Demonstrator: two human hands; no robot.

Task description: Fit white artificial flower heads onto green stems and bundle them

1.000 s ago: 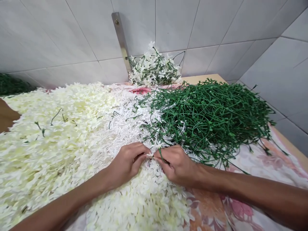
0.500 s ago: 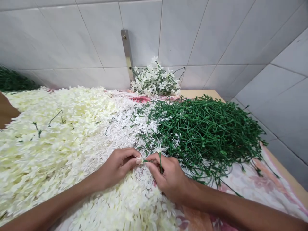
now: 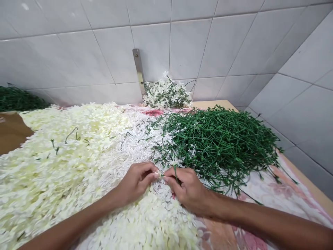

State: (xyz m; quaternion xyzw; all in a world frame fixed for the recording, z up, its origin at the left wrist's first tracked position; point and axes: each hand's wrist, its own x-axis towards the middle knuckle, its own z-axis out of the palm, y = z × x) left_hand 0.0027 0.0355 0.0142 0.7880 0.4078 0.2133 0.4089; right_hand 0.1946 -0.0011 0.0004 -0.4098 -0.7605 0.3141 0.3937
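Observation:
My left hand (image 3: pixel 136 180) and my right hand (image 3: pixel 187 187) meet at the front of the heap. The left fingertips pinch a small white artificial flower (image 3: pixel 157 175). My right fingers grip a thin green stem (image 3: pixel 176 173) close to that flower. Behind the right hand lies a big tangled heap of green plastic stems (image 3: pixel 215 146). A wide mass of cream-white artificial blossoms (image 3: pixel 65 166) spreads under and left of my hands. Finer white flower strands (image 3: pixel 135 146) lie against the green heap.
A small bunch of white flowers on green stems (image 3: pixel 166 93) stands against the tiled wall (image 3: pixel 208 45), beside a metal bracket (image 3: pixel 139 67). A floral cloth (image 3: pixel 229 236) covers a wooden table (image 3: pixel 210 104). Dark green stems (image 3: pixel 18 99) and a brown sheet (image 3: pixel 11 132) lie far left.
The view has tilted upward, showing more wall. My hands remain together at the heap's front, and their fingertips have closed in on the small flower and stem.

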